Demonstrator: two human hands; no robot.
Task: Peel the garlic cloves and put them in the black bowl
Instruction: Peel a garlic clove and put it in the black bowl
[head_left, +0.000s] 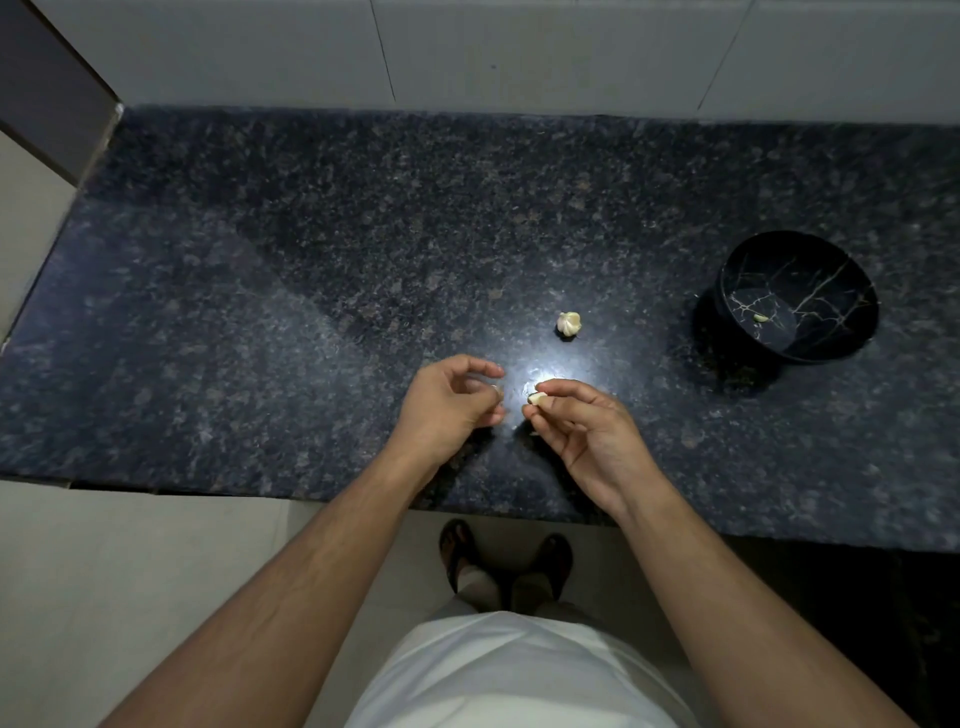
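Note:
My right hand (582, 436) pinches a pale garlic clove (536, 398) between thumb and fingertips, just above the counter's front part. My left hand (449, 410) hovers a little to its left with fingers curled; a thin bit of skin may sit at its fingertips, but that is too small to tell. A partial garlic bulb (569, 324) lies on the counter beyond both hands. The black bowl (841, 343) with gold veining stands at the right, tilted, with one peeled clove (760, 317) inside.
The dark speckled granite counter (311, 312) runs left to right, its front edge just behind my wrists. A white tiled wall (467, 47) closes the back. A small bit of peel (533, 433) lies under my right hand. My feet show on the floor below.

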